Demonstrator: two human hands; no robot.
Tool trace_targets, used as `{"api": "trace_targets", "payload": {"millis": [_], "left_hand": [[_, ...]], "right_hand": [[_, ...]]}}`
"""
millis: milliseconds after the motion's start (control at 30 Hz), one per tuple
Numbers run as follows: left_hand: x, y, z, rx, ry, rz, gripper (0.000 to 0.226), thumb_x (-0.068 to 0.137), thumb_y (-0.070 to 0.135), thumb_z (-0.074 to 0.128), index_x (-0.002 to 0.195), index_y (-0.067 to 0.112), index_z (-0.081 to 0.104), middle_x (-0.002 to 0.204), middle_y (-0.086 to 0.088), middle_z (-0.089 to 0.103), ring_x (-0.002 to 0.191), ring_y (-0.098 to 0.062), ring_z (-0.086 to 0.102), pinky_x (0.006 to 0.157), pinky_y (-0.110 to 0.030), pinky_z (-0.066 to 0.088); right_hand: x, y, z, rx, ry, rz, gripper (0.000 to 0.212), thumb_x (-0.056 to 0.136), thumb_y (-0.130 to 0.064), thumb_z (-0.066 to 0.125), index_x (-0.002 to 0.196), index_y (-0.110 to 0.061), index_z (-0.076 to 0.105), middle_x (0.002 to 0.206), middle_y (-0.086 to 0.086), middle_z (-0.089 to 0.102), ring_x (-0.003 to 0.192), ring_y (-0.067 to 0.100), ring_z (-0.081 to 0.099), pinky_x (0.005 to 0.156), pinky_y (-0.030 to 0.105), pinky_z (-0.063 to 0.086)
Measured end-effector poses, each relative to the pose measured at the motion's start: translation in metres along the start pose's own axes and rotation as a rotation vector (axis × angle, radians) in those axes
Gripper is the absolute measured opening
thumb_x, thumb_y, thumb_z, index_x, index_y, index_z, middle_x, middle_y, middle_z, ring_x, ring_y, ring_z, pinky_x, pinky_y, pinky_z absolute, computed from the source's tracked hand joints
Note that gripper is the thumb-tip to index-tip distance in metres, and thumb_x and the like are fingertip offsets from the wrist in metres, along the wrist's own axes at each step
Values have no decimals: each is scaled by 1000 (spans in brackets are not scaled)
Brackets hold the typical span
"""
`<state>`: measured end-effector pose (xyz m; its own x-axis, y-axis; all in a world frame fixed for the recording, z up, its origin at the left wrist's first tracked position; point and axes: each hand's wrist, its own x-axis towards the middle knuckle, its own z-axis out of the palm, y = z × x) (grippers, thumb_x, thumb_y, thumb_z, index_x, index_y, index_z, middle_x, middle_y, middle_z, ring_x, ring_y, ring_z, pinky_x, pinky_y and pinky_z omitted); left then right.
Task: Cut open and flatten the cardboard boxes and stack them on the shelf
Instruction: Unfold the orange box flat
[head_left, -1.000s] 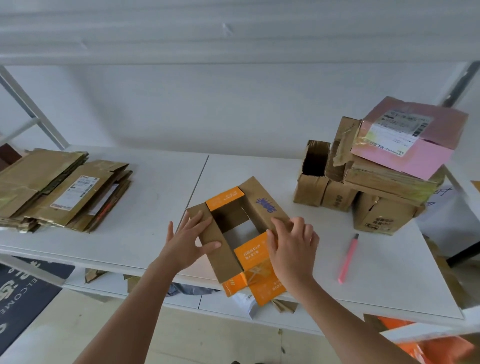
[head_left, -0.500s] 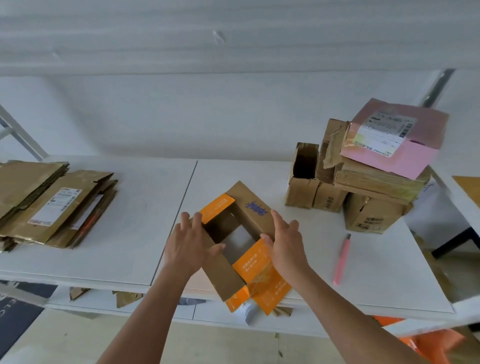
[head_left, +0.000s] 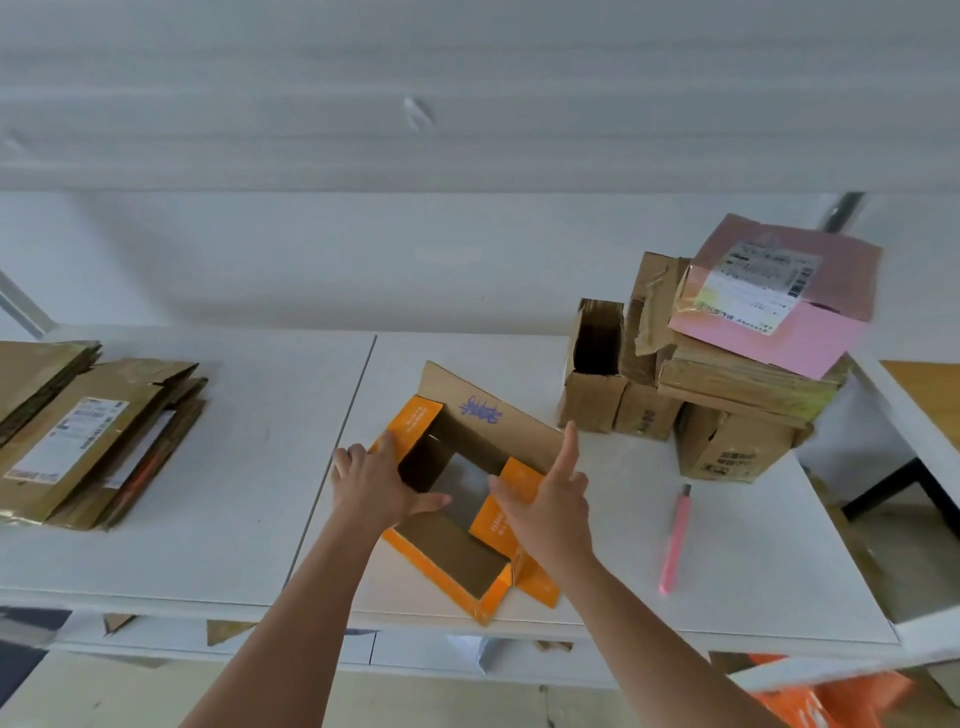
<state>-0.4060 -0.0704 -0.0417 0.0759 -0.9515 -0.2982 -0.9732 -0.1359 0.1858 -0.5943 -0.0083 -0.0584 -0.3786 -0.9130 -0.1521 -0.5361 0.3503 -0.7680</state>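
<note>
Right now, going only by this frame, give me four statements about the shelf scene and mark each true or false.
1. The pink utility knife lies on the shelf, in neither hand. True.
2. The orange box is folded fully flat. False: its walls stand open like a tube.
3. The flattened cardboard stack lies left of the orange box. True.
4. The right hand grips the knife. False: its fingers are straight, at the box.
</note>
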Motion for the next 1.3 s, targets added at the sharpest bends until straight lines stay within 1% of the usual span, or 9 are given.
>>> {"api": "trace_targets", "payload": {"millis": [200,333,467,633,767,933,1067,1233,1300], "left_hand": [[-4,-1,8,-277,108,-68,95,75,59,74,149,24,25,134,-14,38,129,-34,38,107,-44,35],[-8,4,15,-419,231,-163,76,88,49,65,149,20,28,134,-15,44,127,-34,44,106,-47,34],[-4,8,10,-548,237,-267,60,97,47,51,145,15,35,135,-19,46,130,-36,40,109,-52,29],[-6,4,6,-660,261,-293,33,104,43,32,102,16,51,107,-9,37,91,-33,51,102,-51,39],[-5,-6,-4,-868,303,-272,46,106,37,32,71,11,48,73,-7,48,75,-28,49,64,-35,40],[-5,-7,-17,-1389,164,-396,31,106,34,34,101,11,53,98,-7,61,93,-25,60,74,-32,46],[-10,-12,-16,-1800,98,-384,23,107,25,37,112,8,52,103,-5,65,85,-15,65,74,-25,50],[-21,-28,-1,-1969,-40,-433,23,105,15,39,120,3,52,102,-13,65,80,-27,68,57,-28,53],[-29,-40,8,-1956,-130,-468,27,102,17,34,110,8,58,98,-13,64,91,-31,63,69,-41,51]], "right_hand": [[12,-13,8,-59,-65,134,133,76,-57,75,145,-31,-35,135,9,55,124,38,50,98,45,44],[16,-12,4,-50,-122,92,132,78,-53,75,146,-29,-36,124,3,63,116,32,58,104,45,45],[19,-10,-7,84,-223,74,123,81,-48,74,147,-40,-29,141,4,50,130,34,48,103,47,47],[22,-10,-29,275,-347,-49,97,89,-35,67,148,-51,-7,155,-1,33,132,21,44,90,26,41],[21,-9,-37,312,-432,-75,86,94,-29,60,147,-55,-1,132,-2,48,107,5,52,77,19,42],[15,-22,-40,211,-513,-206,72,92,-24,60,151,-44,24,127,-15,47,123,9,51,94,21,41],[17,-29,-51,47,-508,-372,55,92,-25,57,145,-34,44,131,-24,50,129,3,44,88,6,35],[16,-12,-50,-206,-629,-529,58,95,-15,50,146,-40,42,156,-19,31,142,1,27,116,26,28],[10,1,-38,-285,-684,-526,58,94,-16,49,146,-42,40,157,-19,30,145,5,26,119,32,26]]}}
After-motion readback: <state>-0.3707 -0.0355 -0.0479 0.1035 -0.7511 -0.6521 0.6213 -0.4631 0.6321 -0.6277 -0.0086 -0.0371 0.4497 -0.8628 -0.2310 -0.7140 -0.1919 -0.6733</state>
